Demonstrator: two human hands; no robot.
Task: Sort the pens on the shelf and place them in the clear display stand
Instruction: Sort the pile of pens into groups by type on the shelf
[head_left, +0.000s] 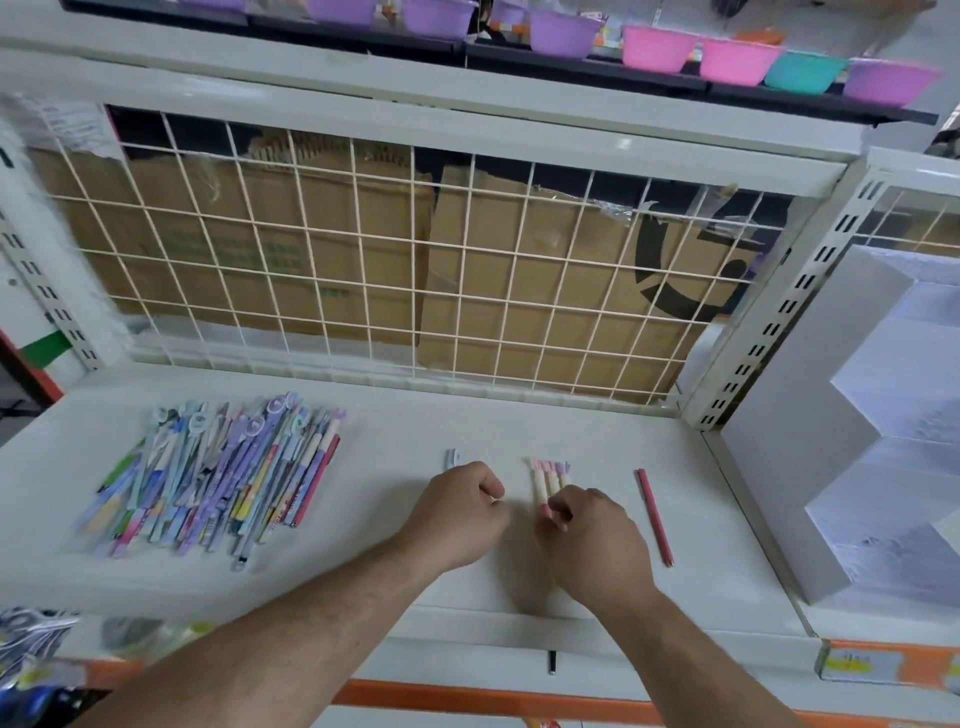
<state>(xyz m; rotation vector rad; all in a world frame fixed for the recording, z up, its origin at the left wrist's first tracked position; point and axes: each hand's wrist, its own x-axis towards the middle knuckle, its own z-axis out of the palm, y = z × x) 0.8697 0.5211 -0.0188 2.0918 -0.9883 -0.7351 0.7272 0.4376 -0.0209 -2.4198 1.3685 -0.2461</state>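
Note:
A heap of several colourful pens (218, 478) lies on the left of the white shelf (410, 426). A small bunch of pink and cream pens (549, 478) lies at the middle, and my right hand (592, 540) pinches their near ends. My left hand (457, 514) is curled on the shelf just left of them, over a pen whose pale blue top (453, 460) sticks out beyond the knuckles. Whether the fingers hold that pen is hidden. A single red pen (654, 517) lies to the right. No clear display stand is in view.
A wire grid (415, 270) with cardboard behind it backs the shelf. A white stepped riser (831, 415) stands at the right. Coloured bowls (654, 49) line the shelf above. A dark pen (552, 662) lies on the front ledge below.

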